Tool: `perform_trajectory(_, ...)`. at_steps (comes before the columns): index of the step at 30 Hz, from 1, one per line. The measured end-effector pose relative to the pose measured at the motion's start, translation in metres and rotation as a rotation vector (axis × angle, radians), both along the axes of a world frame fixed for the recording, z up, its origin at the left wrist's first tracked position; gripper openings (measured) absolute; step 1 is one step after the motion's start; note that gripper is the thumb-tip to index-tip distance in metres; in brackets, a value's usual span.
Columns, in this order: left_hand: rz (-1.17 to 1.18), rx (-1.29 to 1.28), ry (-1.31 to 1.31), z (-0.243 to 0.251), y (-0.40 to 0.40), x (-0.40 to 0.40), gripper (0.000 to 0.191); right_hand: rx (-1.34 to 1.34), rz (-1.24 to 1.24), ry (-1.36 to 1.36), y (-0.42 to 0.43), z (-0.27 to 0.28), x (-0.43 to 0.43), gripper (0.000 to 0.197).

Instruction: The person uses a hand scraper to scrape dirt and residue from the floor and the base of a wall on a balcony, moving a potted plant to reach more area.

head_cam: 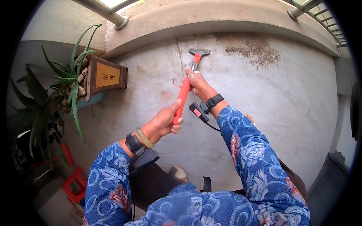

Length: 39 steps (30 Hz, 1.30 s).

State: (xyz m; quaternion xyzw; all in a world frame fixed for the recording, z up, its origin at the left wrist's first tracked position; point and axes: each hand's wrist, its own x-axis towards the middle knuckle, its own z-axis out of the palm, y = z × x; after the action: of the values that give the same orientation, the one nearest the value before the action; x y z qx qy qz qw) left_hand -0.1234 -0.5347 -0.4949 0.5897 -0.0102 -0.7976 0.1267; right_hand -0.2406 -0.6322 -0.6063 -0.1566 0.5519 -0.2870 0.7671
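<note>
A long-handled floor scraper (pixel 184 89) with a red handle, a short metal shaft and a wide dark blade points away from me. My left hand (pixel 167 117) is closed around the lower end of the handle. Farther up, my right hand (pixel 197 82) grips the top of the handle by the metal shaft, with whitish specks on its skin. The blade lies at the grey floor (pixel 243 90), near the low ledge. Right of the blade, a brown rough stain (pixel 253 52) marks the floor.
A brown pot (pixel 124 77) with an aloe plant (pixel 74 80) and pebbles stands at the left. Beyond the floor runs a concrete ledge (pixel 198 17) with metal railing posts (pixel 113 18). A red plastic stool (pixel 75 185) is at lower left, a dark panel (pixel 328 175) at lower right.
</note>
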Motion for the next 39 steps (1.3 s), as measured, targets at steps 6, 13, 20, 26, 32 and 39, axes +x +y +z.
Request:
perform_trajectory(6, 0.086, 0.139, 0.027, 0.026, 0.055, 0.01, 0.042, 0.116, 0.056, -0.016, 0.058, 0.024, 0.021, 0.043)
perform_trajectory(13, 0.09, 0.003, 0.021, -0.005, 0.0, 0.021, 0.043, -0.055, 0.044, -0.039, -0.013, -0.006, 0.028, 0.04)
perform_trajectory(20, 0.112, 0.11, 0.06, 0.008, 0.055, 0.029, 0.043, 0.028, 0.112, 0.01, 0.051, 0.005, 0.033, 0.046)
perform_trajectory(26, 0.128, 0.01, 0.046, -0.008, 0.014, 0.029, 0.044, -0.037, 0.128, -0.022, -0.001, 0.001, 0.034, 0.042)
perform_trajectory(32, 0.115, 0.122, 0.085, 0.009, 0.056, 0.025, 0.045, 0.063, 0.123, -0.018, 0.051, 0.01, 0.029, 0.04)
perform_trajectory(39, 0.037, -0.091, -0.026, -0.028, -0.034, 0.009, 0.042, -0.081, 0.073, 0.026, -0.048, -0.007, 0.014, 0.041)
